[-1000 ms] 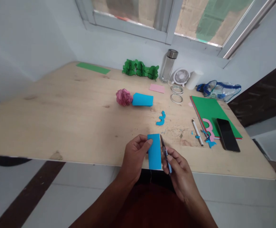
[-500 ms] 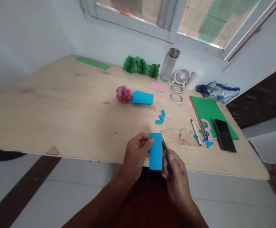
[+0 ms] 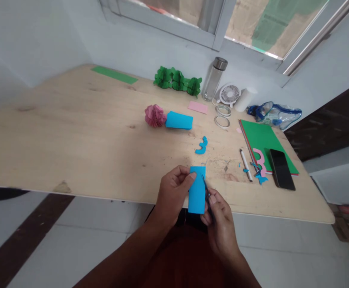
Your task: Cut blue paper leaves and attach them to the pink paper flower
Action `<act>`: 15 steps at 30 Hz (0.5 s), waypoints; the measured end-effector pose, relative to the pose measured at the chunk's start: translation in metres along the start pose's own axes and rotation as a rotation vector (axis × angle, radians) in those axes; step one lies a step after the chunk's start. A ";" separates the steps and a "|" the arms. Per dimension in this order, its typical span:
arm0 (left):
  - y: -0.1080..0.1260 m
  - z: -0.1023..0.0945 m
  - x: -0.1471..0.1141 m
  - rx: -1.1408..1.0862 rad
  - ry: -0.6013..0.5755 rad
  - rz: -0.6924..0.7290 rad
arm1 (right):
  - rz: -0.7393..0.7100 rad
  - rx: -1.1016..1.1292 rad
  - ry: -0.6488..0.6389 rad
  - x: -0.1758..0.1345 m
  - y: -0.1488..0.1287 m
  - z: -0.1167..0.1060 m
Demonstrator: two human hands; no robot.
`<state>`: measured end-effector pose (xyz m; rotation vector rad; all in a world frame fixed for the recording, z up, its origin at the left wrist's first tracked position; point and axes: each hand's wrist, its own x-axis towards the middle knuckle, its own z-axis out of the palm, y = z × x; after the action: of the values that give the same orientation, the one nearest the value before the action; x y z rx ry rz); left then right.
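Note:
My left hand (image 3: 174,192) pinches a blue paper rectangle (image 3: 196,198) near its upper left edge, the thumb lying on top. The paper is upright in view at the table's front edge. In my right hand (image 3: 220,216) is a pair of dark scissors (image 3: 208,196), its blade tip over the paper's upper right side. Part of the blades and handles is hidden by the fingers and paper. Beyond the paper lies a scalloped blue cutout (image 3: 202,145). Farther back, a pink paper flower (image 3: 155,116) touches a blue folded paper piece (image 3: 179,120).
On the right are a white marker (image 3: 246,165), blue scraps, a pink scalloped cutout (image 3: 260,162), a black phone (image 3: 282,169) and green paper (image 3: 264,140). Along the back stand a green paper garland (image 3: 178,80), a bottle (image 3: 215,80) and a small fan (image 3: 230,94). Tape rolls (image 3: 222,121) lie nearby.
The scissors have moved left, from beside the paper's right edge to over it, and look more closed. My left hand keeps its grip. The view has shifted slightly.

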<state>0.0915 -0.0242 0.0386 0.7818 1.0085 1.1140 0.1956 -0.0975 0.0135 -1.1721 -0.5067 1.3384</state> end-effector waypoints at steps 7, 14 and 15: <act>0.001 0.000 0.001 0.034 0.023 0.013 | -0.008 0.001 -0.048 0.000 -0.003 0.000; 0.001 -0.001 0.001 0.033 0.007 0.015 | -0.016 -0.060 -0.057 0.001 0.001 -0.004; 0.001 -0.001 0.001 0.028 0.003 0.013 | -0.014 -0.059 -0.051 0.001 0.001 -0.004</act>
<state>0.0900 -0.0225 0.0385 0.8106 1.0249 1.1146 0.1991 -0.0981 0.0103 -1.1834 -0.5937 1.3518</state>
